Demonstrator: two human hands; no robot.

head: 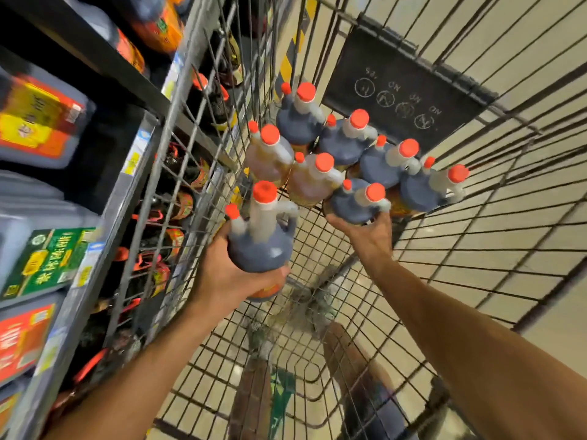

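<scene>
A wire cart [349, 281] holds several jugs with orange caps, some dark, two amber [313, 182]. My left hand [222, 274] grips one dark jug [260, 246] round its body, near the cart's left wall. My right hand [370, 236] grips the underside of another dark jug [355, 201] at the front of the cluster. Both forearms reach in from below.
Shelves on the left carry large jugs with red, yellow and green labels [47, 258] and dark bottles [178, 201] lower down. A dark sign panel [403, 90] hangs on the cart's far wall. Pale tiled floor shows through the mesh.
</scene>
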